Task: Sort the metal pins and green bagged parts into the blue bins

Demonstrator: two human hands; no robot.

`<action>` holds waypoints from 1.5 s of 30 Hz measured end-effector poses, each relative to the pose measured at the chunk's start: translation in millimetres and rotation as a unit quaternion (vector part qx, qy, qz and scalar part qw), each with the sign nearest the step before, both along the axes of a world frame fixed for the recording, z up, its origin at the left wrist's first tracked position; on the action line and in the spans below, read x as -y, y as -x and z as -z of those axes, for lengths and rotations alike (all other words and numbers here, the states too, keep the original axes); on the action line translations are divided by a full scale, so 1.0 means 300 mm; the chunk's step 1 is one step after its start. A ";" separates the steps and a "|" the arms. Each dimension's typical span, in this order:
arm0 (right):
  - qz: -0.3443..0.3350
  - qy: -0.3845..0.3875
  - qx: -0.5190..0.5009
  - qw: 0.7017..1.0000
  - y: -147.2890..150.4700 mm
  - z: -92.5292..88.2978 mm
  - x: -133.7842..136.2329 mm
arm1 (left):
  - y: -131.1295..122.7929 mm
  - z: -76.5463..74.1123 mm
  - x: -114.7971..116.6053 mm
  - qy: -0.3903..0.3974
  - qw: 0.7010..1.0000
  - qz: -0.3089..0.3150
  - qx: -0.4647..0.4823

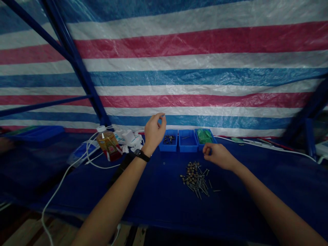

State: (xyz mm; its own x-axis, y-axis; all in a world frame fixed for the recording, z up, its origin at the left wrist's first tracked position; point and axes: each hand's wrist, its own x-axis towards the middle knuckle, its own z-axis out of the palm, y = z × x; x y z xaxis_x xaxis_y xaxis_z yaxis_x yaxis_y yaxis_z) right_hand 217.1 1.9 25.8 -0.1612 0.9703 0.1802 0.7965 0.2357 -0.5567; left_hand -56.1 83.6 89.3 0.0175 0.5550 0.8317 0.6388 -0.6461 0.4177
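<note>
your hands are apart — left hand (154, 133) beside the blue bins (188, 145), right hand (217, 156) near a loose heap of brown-headed nails (196, 179)

Loose fasteners (196, 179) near blue trays (188, 141)

A single camera worn on my head looks forward and down from above the table edge, with my left hand (153, 131) and right hand (217, 156) near mid-frame. It sits fairly close over the blue-covered table (159, 205) and the blue bins (188, 140), the striped tarp (194, 78) fills the top half, and it's dim, so the darker corners are hard to make out.
</note>
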 end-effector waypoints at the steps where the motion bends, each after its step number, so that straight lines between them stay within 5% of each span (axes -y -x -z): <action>1: -0.016 -0.011 -0.058 0.998 0.007 -0.010 0.002 | 0.001 0.022 0.021 -0.003 1.000 -0.003 -0.013; 4: -0.046 -0.010 -0.253 0.966 0.051 -0.031 0.019 | -0.021 0.103 0.107 0.009 0.997 0.031 -0.070; 8: -0.048 0.027 -0.436 0.898 0.125 -0.032 0.054 | -0.087 0.185 0.220 -0.009 0.965 0.171 -0.199; 11: -0.040 -0.009 -0.439 0.897 0.156 -0.037 0.075 | -0.130 0.213 0.260 -0.028 0.952 0.195 -0.234; 15: 0.058 -0.234 -0.356 0.903 0.181 -0.085 0.064 | -0.144 0.240 0.246 -0.012 0.960 0.126 -0.251; 17: 0.095 -0.284 -0.302 0.905 0.193 -0.105 0.035 | -0.137 0.251 0.226 0.020 0.963 0.093 -0.251; 22: 0.110 -0.178 -0.202 0.957 0.134 -0.074 -0.023 | -0.113 0.249 0.192 0.074 0.959 0.080 -0.260; 25: 0.018 -0.057 -0.118 0.991 0.029 -0.050 0.010 | -0.106 0.243 0.184 0.079 0.956 0.096 -0.267; 31: -0.158 0.193 -0.063 0.966 -0.077 -0.078 0.102 | -0.112 0.248 0.182 0.074 0.953 0.116 -0.272; 39: -0.181 0.133 0.046 0.973 0.048 -0.015 0.123 | -0.123 0.265 0.185 0.049 0.951 0.141 -0.270; 45: -0.182 0.142 0.024 0.973 0.078 0.003 0.117 | -0.124 0.278 0.184 0.050 0.947 0.145 -0.283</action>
State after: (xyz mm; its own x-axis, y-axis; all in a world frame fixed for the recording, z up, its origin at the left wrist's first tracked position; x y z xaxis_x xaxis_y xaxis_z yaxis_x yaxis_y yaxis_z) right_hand 193.8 -33.2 25.1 -0.5043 0.8573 -0.1034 0.7158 0.3481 -0.6053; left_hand -18.9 28.5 6.0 0.6082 0.5345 0.5868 0.5804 -0.8038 0.1306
